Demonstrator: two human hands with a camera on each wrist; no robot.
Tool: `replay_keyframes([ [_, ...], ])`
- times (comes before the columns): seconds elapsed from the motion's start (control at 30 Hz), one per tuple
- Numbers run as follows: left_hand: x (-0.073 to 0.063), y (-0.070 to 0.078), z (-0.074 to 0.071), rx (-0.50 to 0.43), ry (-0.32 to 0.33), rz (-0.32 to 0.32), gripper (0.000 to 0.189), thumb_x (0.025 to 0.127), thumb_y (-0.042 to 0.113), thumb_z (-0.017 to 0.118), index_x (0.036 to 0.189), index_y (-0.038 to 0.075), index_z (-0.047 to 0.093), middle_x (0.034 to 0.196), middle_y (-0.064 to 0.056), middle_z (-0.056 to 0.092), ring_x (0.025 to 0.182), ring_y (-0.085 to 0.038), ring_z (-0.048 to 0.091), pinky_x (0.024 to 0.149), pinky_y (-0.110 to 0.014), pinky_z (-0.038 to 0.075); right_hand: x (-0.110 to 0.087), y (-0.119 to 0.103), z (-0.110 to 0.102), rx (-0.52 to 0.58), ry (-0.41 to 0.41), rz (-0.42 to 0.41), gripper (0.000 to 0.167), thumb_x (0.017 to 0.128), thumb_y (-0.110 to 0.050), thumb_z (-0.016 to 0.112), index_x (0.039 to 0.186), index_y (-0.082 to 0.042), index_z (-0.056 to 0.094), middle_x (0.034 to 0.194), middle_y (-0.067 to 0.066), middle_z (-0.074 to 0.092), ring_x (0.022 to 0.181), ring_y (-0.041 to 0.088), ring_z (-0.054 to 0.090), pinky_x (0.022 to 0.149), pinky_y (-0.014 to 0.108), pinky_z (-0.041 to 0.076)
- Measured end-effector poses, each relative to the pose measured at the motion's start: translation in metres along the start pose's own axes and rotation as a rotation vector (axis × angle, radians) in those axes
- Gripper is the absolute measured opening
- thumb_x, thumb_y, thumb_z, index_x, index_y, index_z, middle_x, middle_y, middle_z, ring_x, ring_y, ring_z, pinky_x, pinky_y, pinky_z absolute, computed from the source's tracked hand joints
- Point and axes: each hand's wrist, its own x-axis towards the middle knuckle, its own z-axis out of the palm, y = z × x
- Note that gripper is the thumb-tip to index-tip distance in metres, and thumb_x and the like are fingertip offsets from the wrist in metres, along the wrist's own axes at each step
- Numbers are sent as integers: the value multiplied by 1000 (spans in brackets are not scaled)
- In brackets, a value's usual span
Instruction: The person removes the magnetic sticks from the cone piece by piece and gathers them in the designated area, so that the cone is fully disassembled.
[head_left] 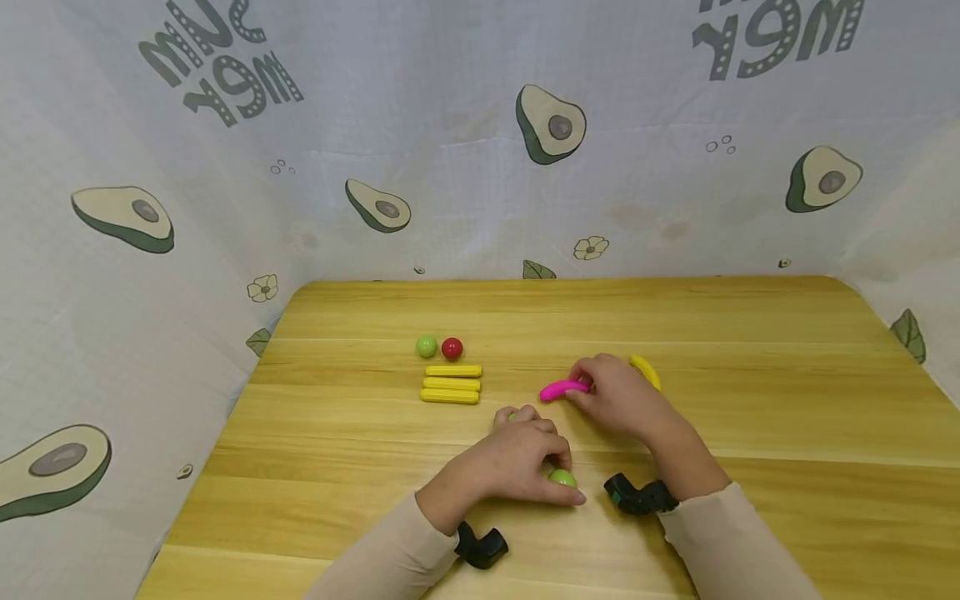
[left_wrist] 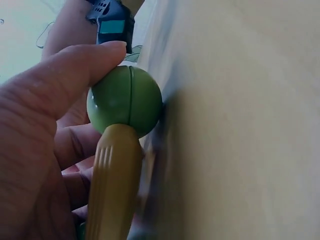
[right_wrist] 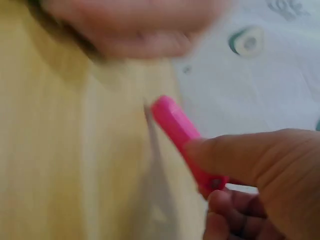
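Over the wooden table (head_left: 787, 392), the left hand (head_left: 517, 458) curls round its catch; the right hand (head_left: 617, 396) pinches, thumb to fingers! Right of three straight yellow sticks (head_left: 450, 385), it grips a curved pink stick (head_left: 558, 390). Nearer than those sticks, the left cups a ribbed yellow stick (left_wrist: 116, 185) and green ball (head_left: 562, 477).

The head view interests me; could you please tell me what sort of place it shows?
Probably an indoor tabletop recording setup, judging by the wooden table, the avocado-print cloth behind it and the black wrist cameras.
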Motion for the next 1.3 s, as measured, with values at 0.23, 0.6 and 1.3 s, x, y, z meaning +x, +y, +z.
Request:
replay_keyframes([
  [0.23,-1,0,1,-9,38,-53,35,83,70,71,88,35,69,92,22,60,101,-5,47,107,-54,34,-8,30,-32,59,146,188,34,96,-21,70,120,2,64,100,18,67,72,23,55,60,31,44],
  [0.6,-2,-3,2,-9,62,-85,40,81,73,70,91,35,69,96,22,61,105,-7,49,102,-46,37,-24,77,-53,25,55,449,48,100,-28,53,129,9,54,91,20,61,74,28,53,59,30,39],
  [1.3,1,-6,0,-23,68,-78,41,82,72,70,94,33,71,99,19,64,104,-7,50,94,-37,37,-25,79,-53,16,-108,516,46,103,-33,54,124,8,57,110,28,62,85,35,53,71,39,44],
])
